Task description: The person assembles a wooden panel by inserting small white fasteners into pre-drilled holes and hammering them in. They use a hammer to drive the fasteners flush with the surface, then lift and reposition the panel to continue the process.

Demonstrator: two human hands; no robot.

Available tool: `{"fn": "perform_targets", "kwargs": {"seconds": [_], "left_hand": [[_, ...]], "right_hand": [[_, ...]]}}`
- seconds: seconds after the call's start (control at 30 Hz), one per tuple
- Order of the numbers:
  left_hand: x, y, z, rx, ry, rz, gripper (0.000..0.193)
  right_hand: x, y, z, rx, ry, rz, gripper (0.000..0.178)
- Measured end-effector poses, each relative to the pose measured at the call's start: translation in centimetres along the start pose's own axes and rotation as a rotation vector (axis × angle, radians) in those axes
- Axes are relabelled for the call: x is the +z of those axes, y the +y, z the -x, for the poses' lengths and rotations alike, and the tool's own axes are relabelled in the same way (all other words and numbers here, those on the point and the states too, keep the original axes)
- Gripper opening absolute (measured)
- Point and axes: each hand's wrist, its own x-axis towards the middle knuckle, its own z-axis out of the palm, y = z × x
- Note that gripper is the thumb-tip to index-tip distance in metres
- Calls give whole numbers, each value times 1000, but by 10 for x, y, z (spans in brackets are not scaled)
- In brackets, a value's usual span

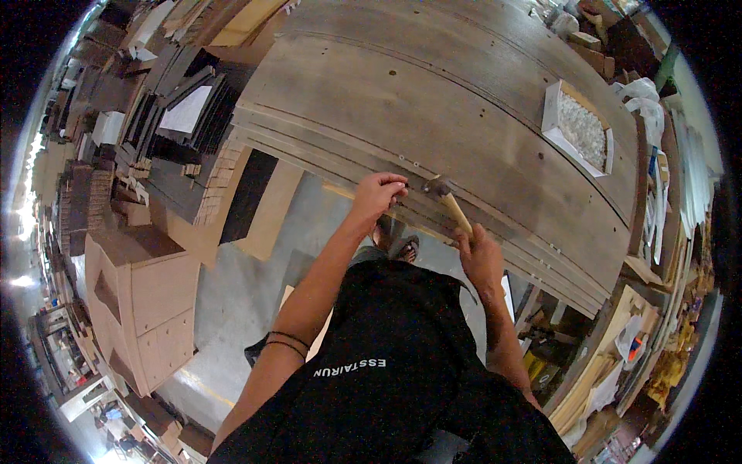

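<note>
Held one hammer (pixel 450 201) in the right hand (pixel 481 255), wrapping the fingers around its handle, at the front edge of one stack of boards (pixel 348 93). Pinched the fingers of the left hand (pixel 376 194) narrow, near the hammer; could not tell around what, if anything. Had one box (pixel 568 151) of white pieces (pixel 583 130) farther right.

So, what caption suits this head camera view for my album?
Right hand grips a hammer at stacked boards; left hand near their edges.
</note>
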Motion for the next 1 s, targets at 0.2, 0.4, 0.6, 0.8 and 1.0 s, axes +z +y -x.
{"fn": "perform_targets", "kwargs": {"seconds": [0.2, 0.4, 0.6, 0.8, 1.0], "left_hand": [[14, -1, -17, 211, 161, -531, 20], [18, 7, -7, 302, 166, -592, 21], [-7, -5, 14, 134, 213, -7, 22], [-35, -9, 52, 44, 183, 351, 23], [-28, 6, 73, 22, 223, 331, 17]], "right_hand": [[-23, -2, 0, 11, -36, 47, 33], [-18, -1, 2, -33, -33, -14, 31], [-52, -52, -2, -138, 36, -85, 23], [-22, -45, -4, -400, 116, -53, 19], [-18, -43, -13, -270, -56, 131, 26]]}}
